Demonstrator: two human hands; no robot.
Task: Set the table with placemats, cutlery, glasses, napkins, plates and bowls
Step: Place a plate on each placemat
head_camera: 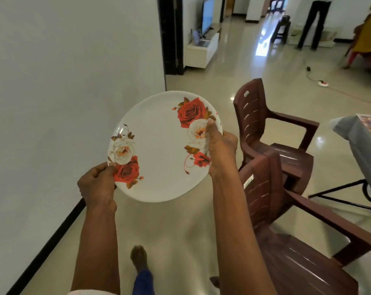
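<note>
I hold a round white plate (159,150) printed with red and white roses in front of me, above the floor. My left hand (97,184) grips its lower left rim with the thumb on top. My right hand (219,150) grips the right rim, thumb lying on a white rose. The plate tilts slightly towards me. At the right edge of the view is a corner of the table (354,135), covered by a grey cloth with a flowered mat on top.
Two maroon plastic armchairs (271,133) (291,231) stand to my right between me and the table. A white wall (63,103) runs along my left. Ahead, the glossy floor leads to a TV unit (201,47), a cable with a socket strip (323,83) and two standing people (314,22).
</note>
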